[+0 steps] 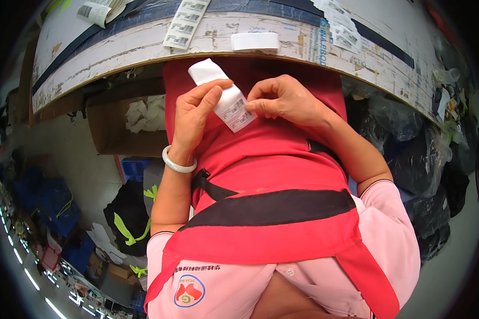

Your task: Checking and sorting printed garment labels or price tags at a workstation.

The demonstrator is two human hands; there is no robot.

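Observation:
A white strip of printed labels hangs over my lap, in front of the red apron. My left hand, with a white bangle at its wrist, grips the strip between thumb and fingers near its middle. The strip's upper end is blank white and bends away from me; small black print shows on its lower end. At the right edge of that printed end, the thumb and forefinger of my right hand are pinched together. Whether they have lifted a single label is too small to tell.
The worn white tabletop lies beyond my hands. On it are a label strip, a blank white strip, more labels and a curled label sheet. A cardboard box stands below left; plastic bags fill the right.

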